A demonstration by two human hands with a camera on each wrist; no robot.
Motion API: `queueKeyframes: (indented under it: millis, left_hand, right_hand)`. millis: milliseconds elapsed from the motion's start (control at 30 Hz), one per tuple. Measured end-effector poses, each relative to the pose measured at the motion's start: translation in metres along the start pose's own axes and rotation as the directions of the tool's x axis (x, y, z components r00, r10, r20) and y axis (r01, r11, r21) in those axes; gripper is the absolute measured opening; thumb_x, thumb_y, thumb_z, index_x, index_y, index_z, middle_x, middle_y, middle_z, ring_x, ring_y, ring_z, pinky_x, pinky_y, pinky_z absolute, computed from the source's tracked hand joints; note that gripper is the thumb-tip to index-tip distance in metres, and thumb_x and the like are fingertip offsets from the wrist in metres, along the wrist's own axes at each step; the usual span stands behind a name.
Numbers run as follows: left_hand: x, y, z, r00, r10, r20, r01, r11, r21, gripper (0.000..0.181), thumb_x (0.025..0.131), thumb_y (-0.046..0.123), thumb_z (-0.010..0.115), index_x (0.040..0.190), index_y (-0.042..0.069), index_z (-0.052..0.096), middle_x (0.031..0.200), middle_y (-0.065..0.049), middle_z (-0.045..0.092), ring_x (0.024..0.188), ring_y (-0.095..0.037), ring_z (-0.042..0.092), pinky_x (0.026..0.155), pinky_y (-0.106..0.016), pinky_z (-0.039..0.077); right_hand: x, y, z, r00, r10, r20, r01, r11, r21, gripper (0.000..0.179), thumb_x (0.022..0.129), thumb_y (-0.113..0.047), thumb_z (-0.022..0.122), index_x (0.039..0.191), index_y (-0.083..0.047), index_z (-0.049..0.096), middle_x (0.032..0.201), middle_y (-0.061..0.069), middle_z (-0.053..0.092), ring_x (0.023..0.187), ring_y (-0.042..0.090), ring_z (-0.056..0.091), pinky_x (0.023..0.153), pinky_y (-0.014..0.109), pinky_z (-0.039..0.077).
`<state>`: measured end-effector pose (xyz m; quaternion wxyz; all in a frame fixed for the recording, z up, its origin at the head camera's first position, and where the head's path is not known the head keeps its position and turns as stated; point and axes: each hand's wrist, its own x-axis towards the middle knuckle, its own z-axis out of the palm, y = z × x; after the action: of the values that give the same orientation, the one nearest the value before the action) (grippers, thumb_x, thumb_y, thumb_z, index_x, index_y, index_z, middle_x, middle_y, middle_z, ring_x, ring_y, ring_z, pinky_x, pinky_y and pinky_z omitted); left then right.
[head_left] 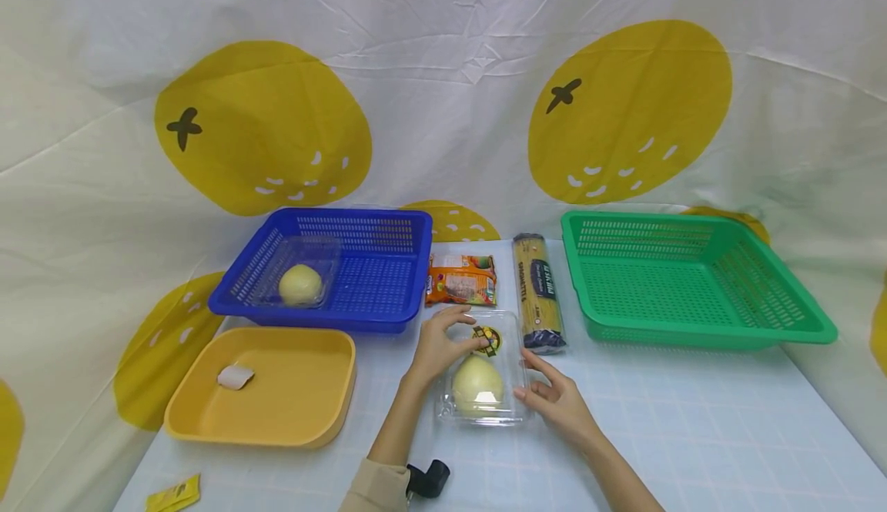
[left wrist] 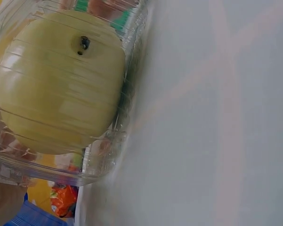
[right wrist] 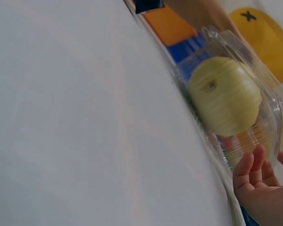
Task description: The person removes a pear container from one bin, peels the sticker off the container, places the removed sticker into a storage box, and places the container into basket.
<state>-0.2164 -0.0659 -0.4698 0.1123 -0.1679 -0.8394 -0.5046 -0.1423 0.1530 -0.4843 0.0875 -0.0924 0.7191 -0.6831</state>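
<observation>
A clear plastic clamshell box [head_left: 509, 362] with a round sticker on its lid lies in front of me, a pale yellow, rounded fruit [head_left: 478, 383] inside. My left hand [head_left: 441, 346] holds the box at its far left part, the thumb over the lid beside the sticker. On the opposite side, my right hand [head_left: 560, 404] grips the right edge with thumb and fingers. The right wrist view shows bent fingers [right wrist: 258, 165] against the box's ribbed wall. In the left wrist view, the fruit [left wrist: 61, 84] fills much of the box, its dark stem spot showing.
At the back left, a blue basket [head_left: 377, 285] contains another clear box with a similar fruit. A yellow tray [head_left: 291, 389] holds a pale scrap. Beyond the box lie an orange snack packet [head_left: 460, 281] and spaghetti [head_left: 537, 292]. A green basket [head_left: 644, 281] stands right; a yellow sachet [head_left: 173, 494] lies front left.
</observation>
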Motion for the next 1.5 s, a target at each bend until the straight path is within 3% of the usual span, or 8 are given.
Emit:
queueKeyframes:
  millis: [267, 533, 800, 1000, 1167, 1500]
  left_hand:
    - [0.0006, -0.0003, 0.0007, 0.999, 0.047, -0.017, -0.047, 0.999, -0.002, 0.032, 0.068, 0.022, 0.084, 0.091, 0.003, 0.074, 0.118, -0.014, 0.063, 0.116, -0.033, 0.053, 0.101, -0.050, 0.039]
    - [0.0002, 0.0017, 0.0021, 1.000, -0.006, -0.005, 0.006, 0.997, -0.075, 0.030, 0.068, 0.018, 0.084, 0.089, 0.001, 0.071, 0.119, -0.015, 0.061, 0.117, -0.033, 0.051, 0.102, -0.051, 0.036]
    - [0.0042, 0.0058, 0.0014, 0.998, -0.054, 0.027, 0.056, 0.995, -0.077, 0.025, 0.069, 0.015, 0.083, 0.083, 0.001, 0.069, 0.117, -0.015, 0.060, 0.116, -0.033, 0.050, 0.101, -0.052, 0.036]
    - [0.0059, 0.0067, 0.0029, 0.997, -0.077, -0.014, 0.075, 0.992, -0.103, 0.024, 0.071, 0.012, 0.081, 0.086, -0.001, 0.069, 0.114, -0.015, 0.063, 0.115, -0.033, 0.052, 0.102, -0.052, 0.035]
    - [0.0038, 0.0044, 0.0038, 0.996, -0.067, -0.056, 0.063, 0.995, -0.074, 0.028, 0.069, 0.014, 0.082, 0.090, -0.001, 0.072, 0.113, -0.012, 0.065, 0.114, -0.031, 0.055, 0.101, -0.048, 0.039]
    - [0.0033, 0.0038, 0.0054, 0.996, -0.042, -0.074, 0.037, 0.997, -0.069, 0.011, 0.073, 0.009, 0.078, 0.079, 0.002, 0.072, 0.111, -0.011, 0.066, 0.111, -0.030, 0.055, 0.100, -0.048, 0.038]
  right_hand:
    - [0.0002, 0.0003, 0.0004, 1.000, 0.019, 0.004, -0.019, 1.000, 0.012, 0.070, 0.083, -0.001, 0.067, 0.144, 0.000, 0.033, 0.134, 0.028, 0.039, 0.072, 0.006, 0.054, 0.063, 0.017, 0.047]
    - [-0.0003, 0.0010, 0.0000, 1.000, 0.024, 0.003, -0.024, 1.000, -0.002, 0.069, 0.084, -0.002, 0.067, 0.144, -0.002, 0.033, 0.134, 0.027, 0.038, 0.072, 0.006, 0.054, 0.062, 0.017, 0.047]
    - [-0.0008, 0.0023, -0.0002, 1.000, 0.012, 0.002, -0.012, 1.000, 0.000, 0.069, 0.084, -0.002, 0.067, 0.145, -0.002, 0.033, 0.134, 0.027, 0.039, 0.072, 0.006, 0.054, 0.063, 0.017, 0.047]
    - [0.0003, 0.0043, -0.0009, 1.000, 0.008, 0.003, -0.008, 1.000, 0.010, 0.070, 0.084, -0.002, 0.067, 0.144, -0.002, 0.033, 0.134, 0.027, 0.039, 0.073, 0.005, 0.055, 0.064, 0.017, 0.048]
    - [-0.0001, 0.0039, -0.0008, 1.000, -0.001, 0.009, 0.001, 1.000, 0.016, 0.070, 0.084, -0.001, 0.067, 0.144, -0.001, 0.033, 0.133, 0.027, 0.039, 0.073, 0.005, 0.055, 0.062, 0.017, 0.047]
    - [-0.0001, 0.0044, -0.0006, 1.000, -0.023, 0.016, 0.023, 1.000, 0.019, 0.069, 0.084, -0.001, 0.066, 0.144, 0.001, 0.032, 0.133, 0.029, 0.039, 0.073, 0.004, 0.055, 0.063, 0.017, 0.048]
